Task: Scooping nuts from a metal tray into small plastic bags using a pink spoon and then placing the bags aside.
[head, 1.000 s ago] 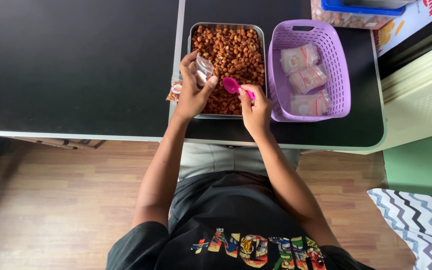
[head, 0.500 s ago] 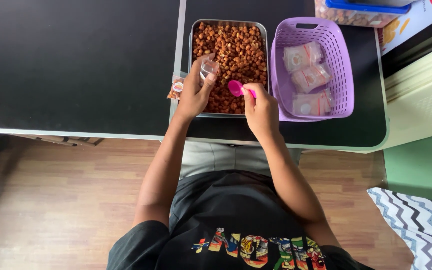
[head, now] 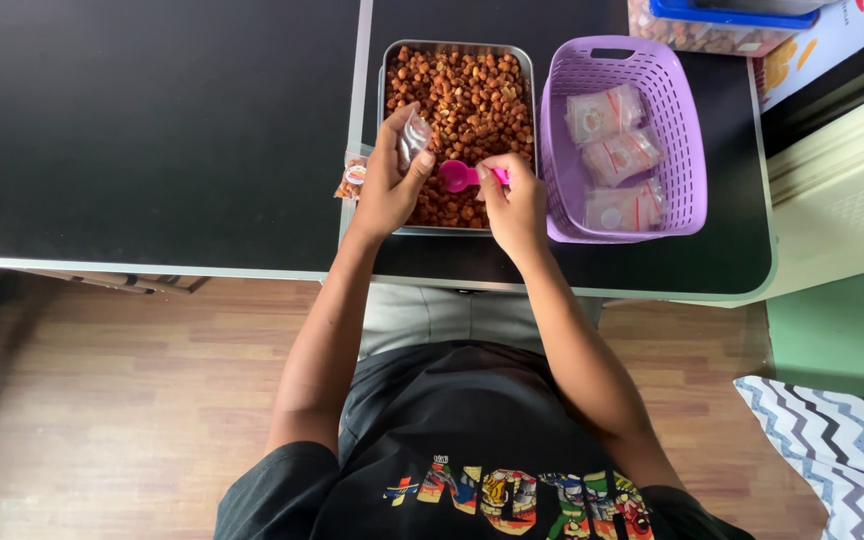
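Note:
A steel tray (head: 388,60) full of brown coated nuts (head: 467,90) sits on the black table. My left hand (head: 387,185) holds a small clear plastic bag (head: 412,135) upright over the tray's left side. My right hand (head: 514,200) grips a pink scoop (head: 457,176) by its handle, its bowl pointing left toward the bag, just above the nuts. To the right stands a purple basket (head: 674,120) with three filled, sealed small bags (head: 617,155) inside.
A small packet of bags (head: 350,178) lies at the tray's left, by my left wrist. A clear container with a blue lid (head: 712,30) stands at the back right. The table's front edge (head: 152,265) runs over a wooden floor.
Both hands stay over the tray; the scoop has shifted slightly nearer the bag's mouth. The view has drifted a little.

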